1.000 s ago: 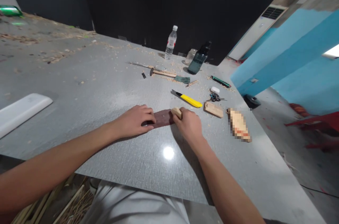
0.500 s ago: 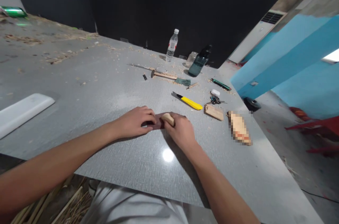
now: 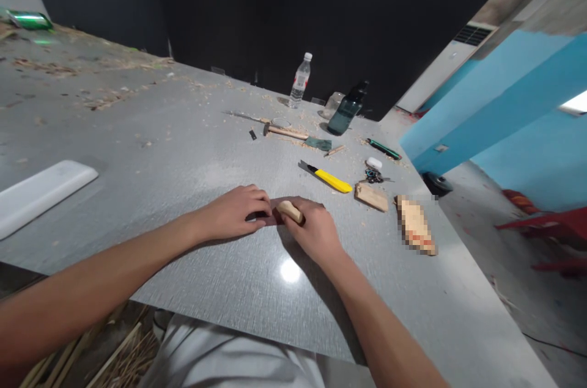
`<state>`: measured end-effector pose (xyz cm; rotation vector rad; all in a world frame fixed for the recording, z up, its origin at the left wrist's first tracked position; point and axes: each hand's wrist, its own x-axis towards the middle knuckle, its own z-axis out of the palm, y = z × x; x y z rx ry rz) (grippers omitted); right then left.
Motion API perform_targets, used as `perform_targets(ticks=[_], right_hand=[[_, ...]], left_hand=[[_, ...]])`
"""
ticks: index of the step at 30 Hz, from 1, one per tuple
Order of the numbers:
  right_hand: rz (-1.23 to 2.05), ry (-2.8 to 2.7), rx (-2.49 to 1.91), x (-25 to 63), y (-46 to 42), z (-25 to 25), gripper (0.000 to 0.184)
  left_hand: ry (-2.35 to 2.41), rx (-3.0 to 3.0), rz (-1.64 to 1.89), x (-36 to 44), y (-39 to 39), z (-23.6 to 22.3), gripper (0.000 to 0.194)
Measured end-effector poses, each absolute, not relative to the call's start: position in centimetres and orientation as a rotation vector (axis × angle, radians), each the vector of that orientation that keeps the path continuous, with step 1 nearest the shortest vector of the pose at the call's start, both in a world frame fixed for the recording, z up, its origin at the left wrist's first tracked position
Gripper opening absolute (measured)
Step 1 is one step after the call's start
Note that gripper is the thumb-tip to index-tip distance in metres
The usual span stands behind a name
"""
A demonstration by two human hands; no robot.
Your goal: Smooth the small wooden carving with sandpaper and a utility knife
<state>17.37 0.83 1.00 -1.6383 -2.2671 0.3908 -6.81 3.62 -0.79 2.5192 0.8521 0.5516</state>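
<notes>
A reddish-brown strip of sandpaper (image 3: 274,218) lies flat on the grey table in front of me. My left hand (image 3: 243,209) presses on its left end, fingers curled and thumb against the near edge. My right hand (image 3: 316,226) grips a small, pale wooden piece with a rounded end (image 3: 290,212), held down against the sandpaper. Fingers cover the far part of the wooden piece, so its full shape is hidden. Beyond the hands lies a yellow utility knife (image 3: 332,180) with its blade out.
Right of the knife are a flat wooden block (image 3: 371,197), keys (image 3: 373,176) and a pixelated pale object (image 3: 415,226). A hammer (image 3: 287,131), a water bottle (image 3: 299,81) and a dark bottle (image 3: 346,112) stand or lie farther back. A white slab (image 3: 46,197) lies left. Wood shavings are scattered about.
The wooden piece has shifted slightly left and toward me on the sandpaper, and more of its length shows. My left hand stays in place. The view has tilted a little.
</notes>
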Motion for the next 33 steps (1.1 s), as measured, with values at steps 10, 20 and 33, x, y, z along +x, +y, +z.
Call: perform_targets(ticks=[10,20,33], right_hand=[[0.110,-1.996,-2.081,22.4,3.9,1.3,0.022],[0.366,-2.331,-1.622,17.4,0.7,1.0,0.018],[0.298,-2.210,-1.803,19.5,1.7,1.2,0.016]], left_hand=[[0.889,2.518,0.535,-7.0,3.7,-1.1,0.016],[0.864,2.506,0.539,-6.9,3.5,-0.5,0.014],[0.895,2.542,0.471,-6.8,3.4,-0.3,0.015]])
